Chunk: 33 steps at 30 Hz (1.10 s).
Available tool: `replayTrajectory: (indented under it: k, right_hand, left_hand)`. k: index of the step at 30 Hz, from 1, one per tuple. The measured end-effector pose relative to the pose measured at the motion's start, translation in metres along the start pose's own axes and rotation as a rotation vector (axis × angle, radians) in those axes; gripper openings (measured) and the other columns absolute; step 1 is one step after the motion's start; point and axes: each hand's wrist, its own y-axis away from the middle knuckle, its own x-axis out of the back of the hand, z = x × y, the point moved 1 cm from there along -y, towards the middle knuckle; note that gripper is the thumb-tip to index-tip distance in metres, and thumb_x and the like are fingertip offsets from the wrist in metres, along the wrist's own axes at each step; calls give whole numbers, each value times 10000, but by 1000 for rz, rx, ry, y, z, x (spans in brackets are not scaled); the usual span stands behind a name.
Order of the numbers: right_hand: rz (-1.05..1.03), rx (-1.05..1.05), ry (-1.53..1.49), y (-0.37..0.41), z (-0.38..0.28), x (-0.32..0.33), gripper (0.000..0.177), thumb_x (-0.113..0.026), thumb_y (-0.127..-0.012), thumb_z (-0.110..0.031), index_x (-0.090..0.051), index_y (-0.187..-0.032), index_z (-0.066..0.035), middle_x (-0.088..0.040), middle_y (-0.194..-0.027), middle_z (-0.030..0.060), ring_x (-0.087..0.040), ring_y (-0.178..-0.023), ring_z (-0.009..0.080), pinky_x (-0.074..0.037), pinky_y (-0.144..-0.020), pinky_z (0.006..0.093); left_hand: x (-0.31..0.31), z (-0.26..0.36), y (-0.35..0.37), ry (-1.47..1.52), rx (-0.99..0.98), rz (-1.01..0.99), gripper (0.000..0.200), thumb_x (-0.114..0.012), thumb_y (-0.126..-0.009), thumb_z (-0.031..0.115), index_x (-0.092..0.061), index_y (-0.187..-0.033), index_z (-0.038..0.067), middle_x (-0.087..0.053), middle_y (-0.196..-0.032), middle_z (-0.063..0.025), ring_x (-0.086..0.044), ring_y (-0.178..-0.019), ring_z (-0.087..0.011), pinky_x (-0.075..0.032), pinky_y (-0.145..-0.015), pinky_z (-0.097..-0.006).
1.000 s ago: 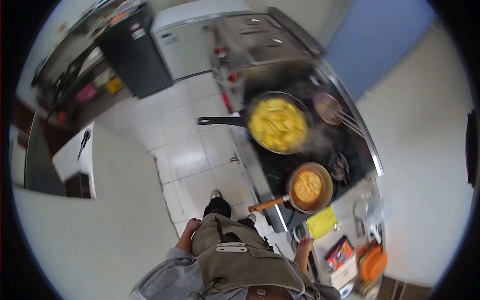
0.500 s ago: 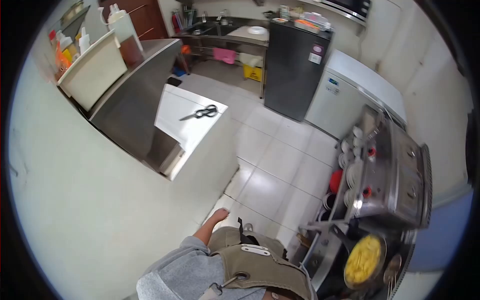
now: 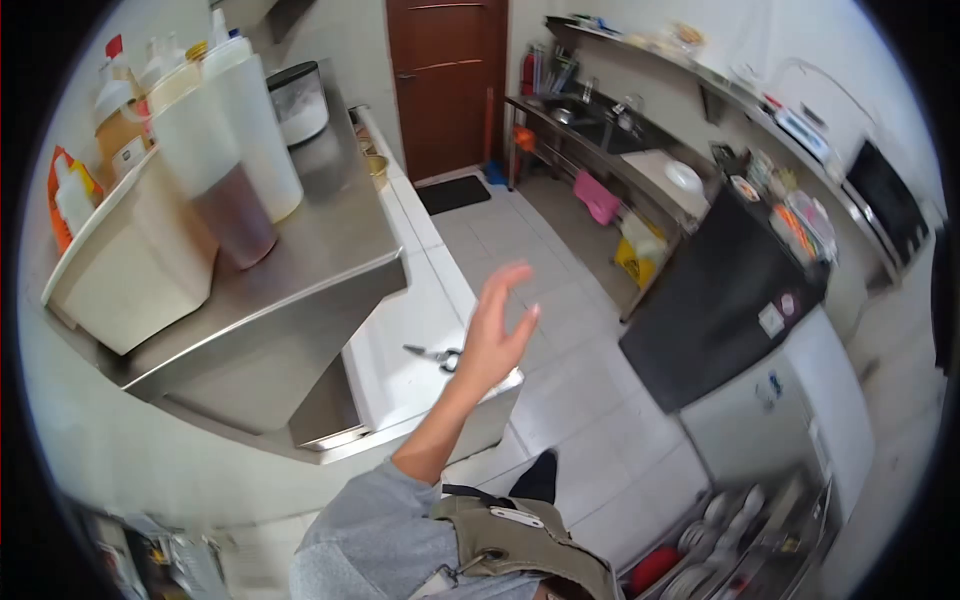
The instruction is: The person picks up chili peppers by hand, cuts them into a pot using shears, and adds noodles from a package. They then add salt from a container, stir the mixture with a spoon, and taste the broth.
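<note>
My left hand (image 3: 498, 335) reaches forward over the corner of the white tiled counter (image 3: 405, 318), its thumb and fingers apart and nothing in them. Just left of the wrist, a pair of black-handled scissors (image 3: 432, 354) lies on the tiles, the forearm close beside the handles. To the left is a raised stainless steel shelf (image 3: 330, 210). On it stand a cream bin (image 3: 140, 255) with several bottles and a tall clear container of brown liquid (image 3: 235, 215). My right hand is out of view.
Past the counter, a steel sink bench (image 3: 655, 175) runs along the far wall beside a brown door (image 3: 447, 85). A black fridge (image 3: 715, 300) and a white chest freezer (image 3: 750, 410) stand to the right. Stacked bowls (image 3: 690, 575) sit on a rack at lower right.
My left hand has risen from low at my side to above the counter's edge, fingers spreading. The view has turned right and closer to the counter; the pan of yellow food has left it.
</note>
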Motion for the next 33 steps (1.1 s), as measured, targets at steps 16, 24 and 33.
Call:
replayTrajectory:
  k: [16, 24, 33]
  right_hand:
    - [-636, 658, 642, -101, -565, -401, 213, -447, -883, -233, -510, -1000, -66, -648, -807, 128, -619, -623, 188, -453, -498, 281]
    - [-1491, 816, 992, 162, -567, -625, 246, -458, -932, -264, -536, -1046, -60, -644, -870, 84, -599, -714, 149, -463, -626, 267]
    - [-2158, 856, 918, 383, -545, -688, 228, -502, -925, -201, -498, -1085, -38, -595, -922, 60, -580, -785, 135, -468, -690, 243]
  left_hand:
    - [137, -5, -261, -1276, 107, 1454, 745, -744, -673, 269, -386, -1305, 107, -179, -1381, -258, -170, -1269, -433, -223, -1031, -528]
    - [142, -11, -263, -1596, 208, 1458, 568, -802, -581, 146, -492, -1057, 143, -350, -1201, -116, -431, -1070, -389, -412, -867, -496]
    - [135, -12, -272, -1856, 203, 1301, 658, -841, -534, 280, -471, -1047, 101, -379, -1097, -139, -467, -930, -366, -435, -774, -451]
